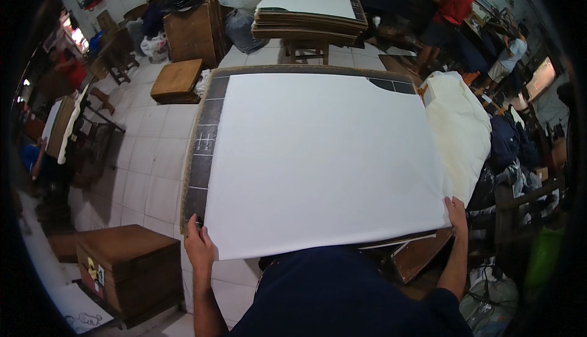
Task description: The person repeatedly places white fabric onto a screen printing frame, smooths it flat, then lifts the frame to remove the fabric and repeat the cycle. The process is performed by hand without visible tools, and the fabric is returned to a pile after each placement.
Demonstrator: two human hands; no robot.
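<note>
Two bare hands take the near corners of one broad, smooth white cloth sheet [330, 159], which lies over a flat dark board with white grid lines [200, 153] straight ahead of the fingers, its long axis running left to right; the left hand [200, 239] is at the near-left corner, the right hand [457, 213] at the near-right, so neither is clearly closer to the middle; the right fingers look closed on the cloth, while the left thumb lies against its side edge and I cannot tell whether the left fingers pinch it or only touch the board; the cloth hides most of the board's surface, the fingertips under the edge are out of sight, and the dim rim blurs whatever stands there
</note>
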